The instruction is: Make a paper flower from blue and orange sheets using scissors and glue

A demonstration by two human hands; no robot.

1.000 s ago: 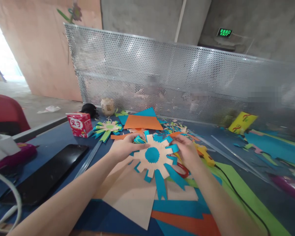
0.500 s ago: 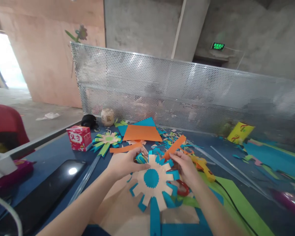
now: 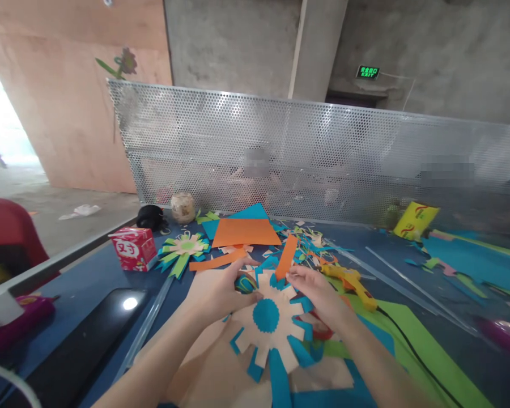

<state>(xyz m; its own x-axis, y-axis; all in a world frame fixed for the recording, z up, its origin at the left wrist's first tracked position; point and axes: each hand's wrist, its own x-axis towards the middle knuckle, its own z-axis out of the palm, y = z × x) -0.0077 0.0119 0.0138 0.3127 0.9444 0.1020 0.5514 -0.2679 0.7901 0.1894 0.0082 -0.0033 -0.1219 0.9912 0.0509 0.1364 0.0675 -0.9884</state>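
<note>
A paper flower [image 3: 266, 315] with peach petals, blue petals behind them and a round blue centre lies face up in front of me. A blue paper strip [image 3: 279, 377] hangs from its lower side. My left hand [image 3: 219, 294] is closed on the flower's left upper edge, thumb on top. In my right hand [image 3: 317, 289], pinched by the fingertips, is an orange paper strip [image 3: 287, 255], its lower end at the flower's upper petals. Whether that end touches the petals I cannot tell. Red-handled scissors [image 3: 323, 330] lie partly hidden beneath the flower and right hand.
A yellow glue gun [image 3: 352, 281] with a black cord lies right of my right hand, beside green paper [image 3: 425, 345]. Another paper flower [image 3: 186, 246], an orange sheet [image 3: 246, 232] and scraps lie behind. A red box [image 3: 134, 249] and phone [image 3: 85, 340] are left. A perforated metal screen [image 3: 221, 141] closes the back.
The orange strip has swung left to a steeper angle, and my right fingers have moved closer to the flower's top. The flower has turned slightly. The whole view has shifted a little.
</note>
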